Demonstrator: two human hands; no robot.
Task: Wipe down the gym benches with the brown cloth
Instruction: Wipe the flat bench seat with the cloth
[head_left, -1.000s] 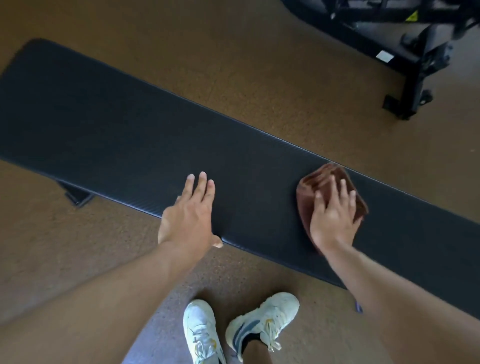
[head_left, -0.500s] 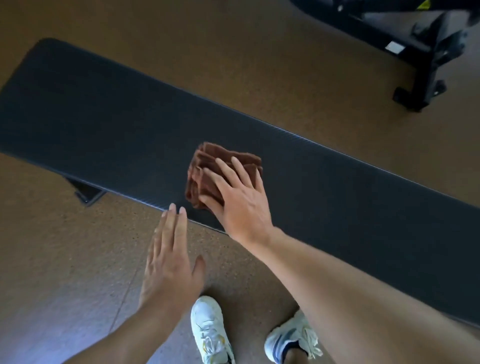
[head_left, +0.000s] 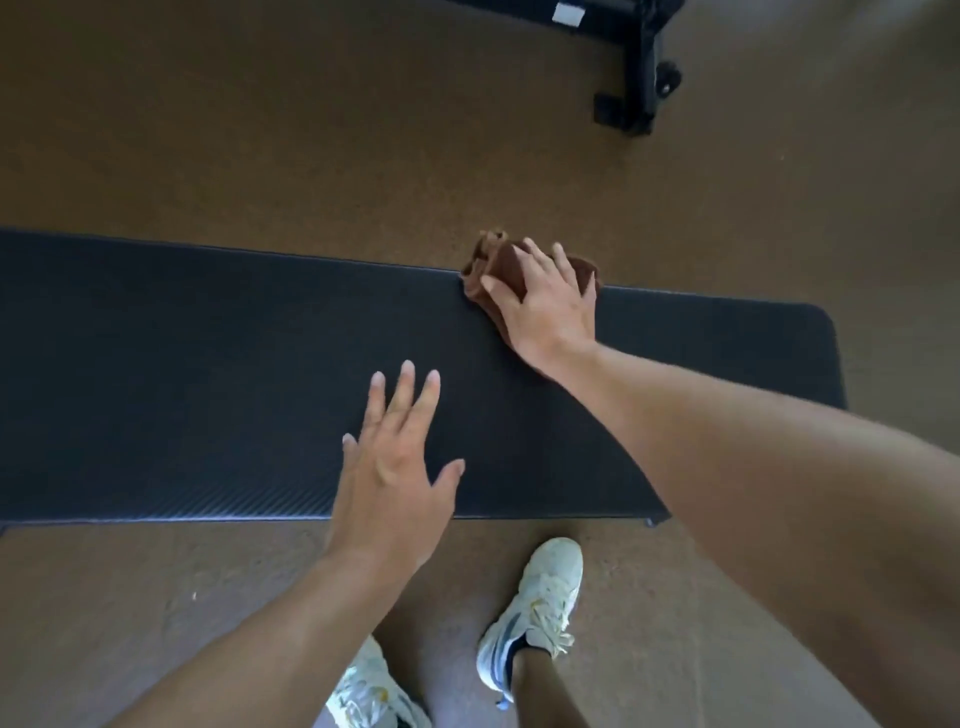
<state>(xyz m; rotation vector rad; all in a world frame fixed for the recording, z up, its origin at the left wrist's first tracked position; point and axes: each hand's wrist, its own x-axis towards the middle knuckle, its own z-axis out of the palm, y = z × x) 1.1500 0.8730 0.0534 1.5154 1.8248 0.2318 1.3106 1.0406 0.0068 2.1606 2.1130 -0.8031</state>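
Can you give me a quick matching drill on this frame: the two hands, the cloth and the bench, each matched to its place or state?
Column one:
1. left hand
2. right hand
3. brown cloth
4. bench pad

Column two:
A. black, lying across the view
B. bunched at the bench's far edge
C. fingers spread, holding nothing, above the near part of the pad
D. pressing on the cloth

Pairs: 1-C, 2-D, 3-B, 4-A

Head cam, steep downward view, close over bench (head_left: 208, 374).
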